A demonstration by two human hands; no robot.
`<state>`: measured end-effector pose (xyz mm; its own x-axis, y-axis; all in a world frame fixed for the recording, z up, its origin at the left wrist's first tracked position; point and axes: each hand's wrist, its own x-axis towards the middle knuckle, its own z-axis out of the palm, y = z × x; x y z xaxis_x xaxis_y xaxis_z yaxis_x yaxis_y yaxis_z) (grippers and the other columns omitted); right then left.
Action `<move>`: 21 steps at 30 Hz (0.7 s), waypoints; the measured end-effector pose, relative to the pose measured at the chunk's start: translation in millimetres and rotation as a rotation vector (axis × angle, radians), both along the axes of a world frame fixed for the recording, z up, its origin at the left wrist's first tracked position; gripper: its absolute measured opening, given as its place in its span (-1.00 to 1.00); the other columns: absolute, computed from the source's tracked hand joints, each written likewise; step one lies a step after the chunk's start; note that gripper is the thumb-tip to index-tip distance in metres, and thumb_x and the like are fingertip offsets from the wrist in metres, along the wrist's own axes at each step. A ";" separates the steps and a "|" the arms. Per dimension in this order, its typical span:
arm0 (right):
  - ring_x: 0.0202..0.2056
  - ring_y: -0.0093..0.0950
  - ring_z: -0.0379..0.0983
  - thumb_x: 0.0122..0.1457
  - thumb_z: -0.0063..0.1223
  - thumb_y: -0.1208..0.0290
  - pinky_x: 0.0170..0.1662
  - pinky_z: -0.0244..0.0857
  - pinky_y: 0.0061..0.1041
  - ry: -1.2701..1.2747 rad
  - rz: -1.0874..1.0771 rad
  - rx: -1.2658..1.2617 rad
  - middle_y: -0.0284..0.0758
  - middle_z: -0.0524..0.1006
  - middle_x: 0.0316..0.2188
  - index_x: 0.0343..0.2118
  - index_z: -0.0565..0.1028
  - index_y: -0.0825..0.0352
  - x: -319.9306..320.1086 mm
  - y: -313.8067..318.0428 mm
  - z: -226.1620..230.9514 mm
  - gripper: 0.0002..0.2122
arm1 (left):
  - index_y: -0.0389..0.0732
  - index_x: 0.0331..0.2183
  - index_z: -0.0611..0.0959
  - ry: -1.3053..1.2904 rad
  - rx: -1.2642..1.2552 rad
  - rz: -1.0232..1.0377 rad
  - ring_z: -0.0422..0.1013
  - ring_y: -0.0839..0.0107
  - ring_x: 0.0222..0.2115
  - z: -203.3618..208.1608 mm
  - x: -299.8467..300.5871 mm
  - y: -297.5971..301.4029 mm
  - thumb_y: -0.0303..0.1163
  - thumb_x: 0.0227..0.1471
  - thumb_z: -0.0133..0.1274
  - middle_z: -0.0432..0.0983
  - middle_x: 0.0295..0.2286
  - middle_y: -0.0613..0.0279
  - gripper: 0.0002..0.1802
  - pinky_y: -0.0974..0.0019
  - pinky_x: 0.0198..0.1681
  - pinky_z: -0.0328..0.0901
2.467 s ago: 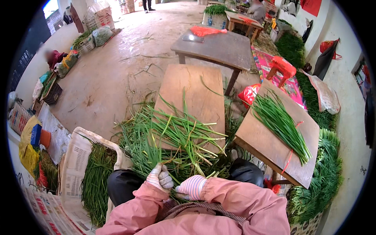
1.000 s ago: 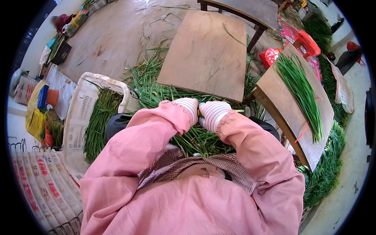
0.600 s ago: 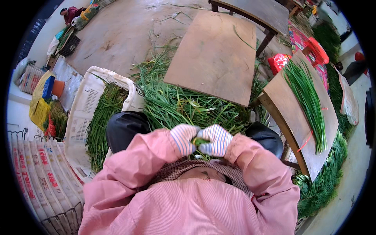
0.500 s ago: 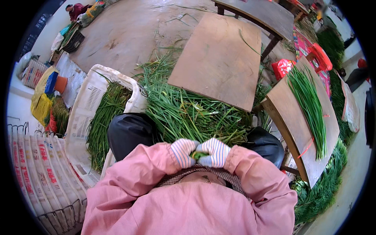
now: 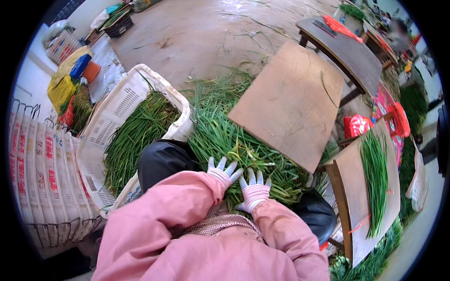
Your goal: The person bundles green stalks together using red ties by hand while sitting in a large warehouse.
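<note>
Between my knees lies a broad heap of loose long green chives, with some yellowed leaves among them. Both my hands, in white gloves with striped cuffs, rest at its near edge. The fingers of my left hand are spread over the leaves, pointing forward. Beside it, my right hand also has its fingers apart and touches the greens. Neither hand grips anything. A neat bundle of chives, with red ties, lies on a small wooden table to the right.
A white plastic crate holding more greens stands by my left knee. Ahead on the right is a tilted wooden board, and beyond it a dark table with red strips. Stacked white ribbed crates stand at far left.
My hands, closed together near my lap half a second ago with a bit of green between them, have parted and reached forward onto the heap, fingers spread. The view has turned slightly left.
</note>
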<state>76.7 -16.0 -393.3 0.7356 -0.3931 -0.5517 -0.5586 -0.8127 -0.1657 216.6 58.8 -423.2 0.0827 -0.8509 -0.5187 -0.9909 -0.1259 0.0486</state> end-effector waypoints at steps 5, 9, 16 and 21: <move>0.15 -0.15 -0.12 -0.38 0.25 0.00 0.11 -0.13 -0.06 0.013 -0.196 0.028 -0.20 -0.10 0.17 0.14 -0.02 0.08 21.0 -40.4 -28.0 -0.05 | 0.37 0.08 0.09 0.157 0.077 0.179 -0.27 0.15 0.17 -25.3 22.9 -63.6 -0.08 0.03 -0.34 -0.20 0.16 0.35 -0.48 -0.33 0.06 -0.28; 0.13 -0.17 -0.05 -0.34 0.24 -0.02 0.09 -0.01 -0.16 0.141 -0.240 0.057 -0.17 -0.05 0.16 0.15 -0.06 0.16 57.5 -57.5 -51.3 -0.04 | 0.38 0.05 0.14 0.225 0.116 0.305 -0.26 0.18 0.17 -66.6 44.5 -92.3 -0.10 0.03 -0.33 -0.19 0.15 0.47 -0.52 -0.34 0.05 -0.28; 0.05 -0.19 0.02 -0.39 0.22 -0.01 0.06 -0.02 -0.23 -0.015 -0.225 -0.056 -0.15 0.10 0.06 0.09 0.04 0.28 68.3 -49.7 -106.7 -0.08 | 0.44 0.02 0.17 0.197 0.070 0.259 -0.30 0.19 0.18 -145.8 50.4 -88.3 -0.07 0.04 -0.38 -0.21 0.16 0.51 -0.55 -0.39 0.03 -0.37; 0.05 -0.15 0.03 -0.38 0.18 -0.06 0.10 -0.08 -0.20 -0.098 -0.146 -0.029 -0.06 0.13 0.03 0.07 0.08 0.29 57.3 -57.4 -136.2 -0.09 | 0.36 0.03 0.22 0.290 0.029 0.369 -0.30 0.10 0.17 -111.4 47.2 -103.7 -0.08 0.03 -0.34 -0.16 0.15 0.35 -0.54 -0.47 -0.01 -0.41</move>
<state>134.1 -73.3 -529.5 0.7191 -0.5146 -0.4670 -0.6536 -0.7292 -0.2029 263.8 -44.9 -534.6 0.2252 -0.7764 -0.5886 -0.8254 -0.4730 0.3082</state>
